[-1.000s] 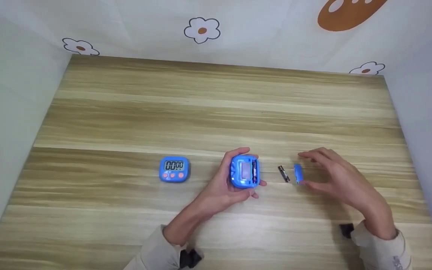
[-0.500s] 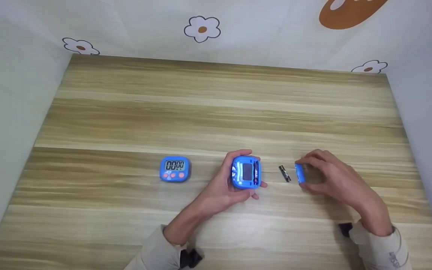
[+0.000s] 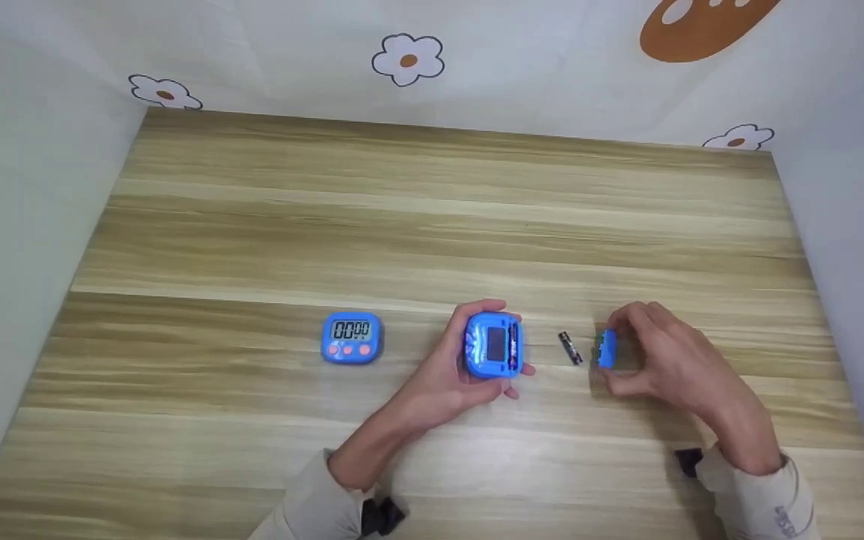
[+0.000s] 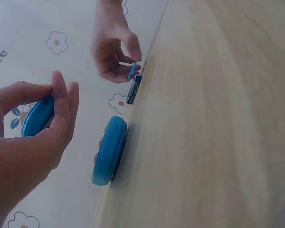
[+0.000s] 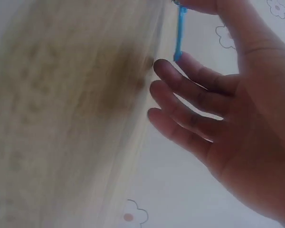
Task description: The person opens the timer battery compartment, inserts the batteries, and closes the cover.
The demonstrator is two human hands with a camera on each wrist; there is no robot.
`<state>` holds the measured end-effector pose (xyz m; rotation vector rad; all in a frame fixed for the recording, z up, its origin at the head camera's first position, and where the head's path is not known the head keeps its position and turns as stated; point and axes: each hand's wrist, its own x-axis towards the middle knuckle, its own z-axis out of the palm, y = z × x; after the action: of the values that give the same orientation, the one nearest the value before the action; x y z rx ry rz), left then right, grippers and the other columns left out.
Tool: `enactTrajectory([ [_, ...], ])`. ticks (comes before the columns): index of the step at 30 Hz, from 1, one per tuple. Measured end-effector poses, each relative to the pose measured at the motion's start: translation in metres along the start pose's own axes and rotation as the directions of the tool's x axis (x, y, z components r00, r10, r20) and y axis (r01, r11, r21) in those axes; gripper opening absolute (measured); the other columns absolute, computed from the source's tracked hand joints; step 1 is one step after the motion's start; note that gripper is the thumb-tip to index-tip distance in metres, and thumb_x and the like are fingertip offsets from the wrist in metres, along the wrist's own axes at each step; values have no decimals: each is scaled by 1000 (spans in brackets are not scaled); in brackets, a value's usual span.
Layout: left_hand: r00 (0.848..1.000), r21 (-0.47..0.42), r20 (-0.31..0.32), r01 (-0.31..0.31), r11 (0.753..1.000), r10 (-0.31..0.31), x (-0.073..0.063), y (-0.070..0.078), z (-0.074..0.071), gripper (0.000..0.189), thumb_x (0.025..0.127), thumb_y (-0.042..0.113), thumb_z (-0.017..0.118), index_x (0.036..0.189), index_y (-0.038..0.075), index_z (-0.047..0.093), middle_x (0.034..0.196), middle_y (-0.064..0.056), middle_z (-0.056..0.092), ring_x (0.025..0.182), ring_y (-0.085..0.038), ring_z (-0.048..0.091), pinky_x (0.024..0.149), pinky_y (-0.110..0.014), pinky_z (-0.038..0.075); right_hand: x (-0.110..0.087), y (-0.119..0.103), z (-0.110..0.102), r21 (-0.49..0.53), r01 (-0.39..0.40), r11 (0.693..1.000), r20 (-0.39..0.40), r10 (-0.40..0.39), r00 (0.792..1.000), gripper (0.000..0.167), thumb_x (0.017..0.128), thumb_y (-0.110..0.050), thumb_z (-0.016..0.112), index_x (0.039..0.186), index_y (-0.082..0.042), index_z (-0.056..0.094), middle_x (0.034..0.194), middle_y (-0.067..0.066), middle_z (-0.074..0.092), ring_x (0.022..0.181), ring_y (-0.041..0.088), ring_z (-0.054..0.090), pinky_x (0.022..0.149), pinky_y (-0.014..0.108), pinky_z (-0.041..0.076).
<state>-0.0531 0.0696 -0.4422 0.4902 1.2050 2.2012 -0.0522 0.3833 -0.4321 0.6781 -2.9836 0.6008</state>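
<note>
My left hand (image 3: 436, 375) grips a blue digital timer (image 3: 481, 352) by its edges, back side up. Its narrow battery compartment is uncovered, and one battery (image 3: 512, 347) lies inside. Between thumb and index finger, my right hand (image 3: 676, 364) pinches a small blue battery cover (image 3: 607, 349); the right wrist view shows this cover (image 5: 180, 33) edge-on, with the other fingers spread loosely. A loose dark battery (image 3: 570, 348) lies on the table between the two hands.
A second blue timer (image 3: 351, 338) sits to the left, screen up, reading 00 00 above pink buttons. The wooden table (image 3: 432, 217) ends against a pale backdrop (image 3: 312, 52) with printed flowers.
My right hand's fingers have closed on the battery cover, which has turned and shifted slightly right. The left hand has tipped its timer slightly. The loose battery has stayed in place.
</note>
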Motion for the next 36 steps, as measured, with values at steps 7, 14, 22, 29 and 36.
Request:
enactTrajectory([
  [7, 1000, -2, 5, -5, 1000, 5, 0, -2, 3, 77, 86, -18, 59, 148, 15, 26, 146, -18, 31, 112, -51, 55, 81, -43, 56, 17, -50, -7, 256, 185, 949, -153, -149, 977, 63, 61, -16, 87, 115, -9, 56, 105, -9, 61, 87, 13, 60, 72, 27, 54],
  [14, 999, 121, -50, 8, 993, -2, -2, -4, 4, 66, 92, -2, 63, 146, 17, 30, 138, -15, 41, 104, -39, 60, 80, -45, 56, 30, -85, 9, 234, 232, 944, -147, -202, 968, 62, 67, -24, 85, 119, -9, 55, 104, -3, 61, 87, 11, 59, 71, 30, 56],
  [22, 996, 115, -83, -18, 993, 28, 0, -6, 2, 59, 95, -1, 60, 143, 14, 31, 137, -16, 42, 100, -42, 63, 74, -45, 58, 32, -93, 19, 309, 178, 934, -180, -126, 976, 54, 74, -22, 84, 120, -9, 59, 102, -3, 64, 87, 10, 62, 73, 27, 55],
  [29, 990, 134, -130, -45, 990, 62, 1, -7, 0, 54, 94, -2, 61, 139, 14, 35, 131, -19, 46, 89, -35, 63, 68, -41, 58, 33, -98, 23, 342, 207, 917, -262, -119, 958, 53, 75, -19, 87, 123, -13, 65, 97, -7, 65, 83, 11, 62, 73, 23, 54],
  [36, 989, 152, -141, -28, 988, 50, 1, -7, 0, 52, 94, -2, 60, 138, 12, 36, 122, -21, 50, 85, -37, 63, 64, -40, 58, 30, -96, 28, 390, 198, 899, -281, -89, 956, 53, 76, -20, 86, 125, -14, 66, 98, -5, 68, 85, 14, 65, 74, 28, 55],
])
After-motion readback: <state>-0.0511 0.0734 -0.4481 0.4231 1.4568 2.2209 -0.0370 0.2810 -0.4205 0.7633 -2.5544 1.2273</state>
